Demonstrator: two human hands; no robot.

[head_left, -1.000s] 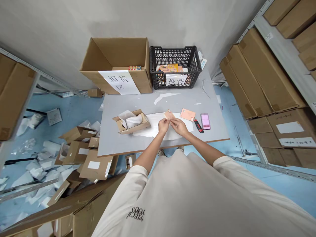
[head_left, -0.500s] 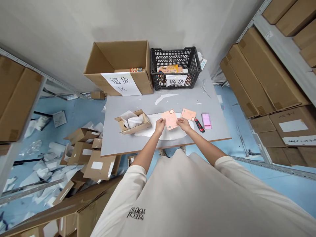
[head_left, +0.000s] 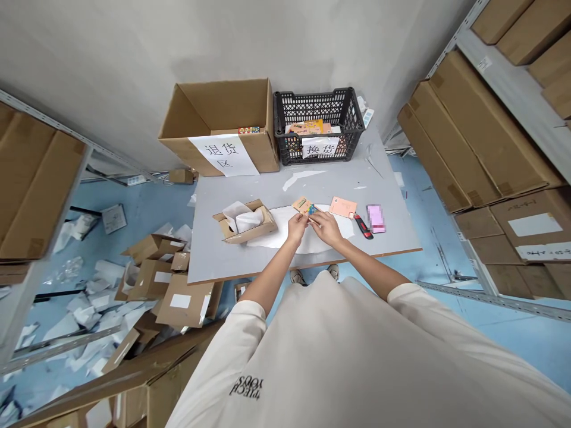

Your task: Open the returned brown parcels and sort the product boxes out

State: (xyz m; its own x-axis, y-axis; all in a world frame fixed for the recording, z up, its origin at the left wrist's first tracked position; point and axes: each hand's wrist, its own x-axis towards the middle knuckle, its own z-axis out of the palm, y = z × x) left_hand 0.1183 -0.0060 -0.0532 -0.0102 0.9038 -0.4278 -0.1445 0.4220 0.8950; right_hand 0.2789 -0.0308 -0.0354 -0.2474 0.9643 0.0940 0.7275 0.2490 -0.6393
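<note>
Both my hands hold one small flat card pack (head_left: 305,207) over the grey table (head_left: 267,184); its colourful printed face shows. My left hand (head_left: 297,227) pinches its near left edge and my right hand (head_left: 325,226) grips the right side. Under my hands lies a white mailer bag (head_left: 285,235). A second pink card pack (head_left: 342,207) lies flat just right of my hands, with a red utility knife (head_left: 362,226) and a pink phone (head_left: 375,217) beyond it. An opened small carton with white paper inside (head_left: 244,220) sits to the left.
At the table's back stand a large open cardboard box (head_left: 223,128) with a paper sign and a black plastic crate (head_left: 317,122) holding colourful packs. Shelves of cartons (head_left: 486,137) line the right. Flattened cartons and paper litter the floor (head_left: 147,279) at left.
The pack was turned over in my hands: half a second ago its pink back faced up and flat, now it is tilted with the printed face showing. The camera shifted slightly.
</note>
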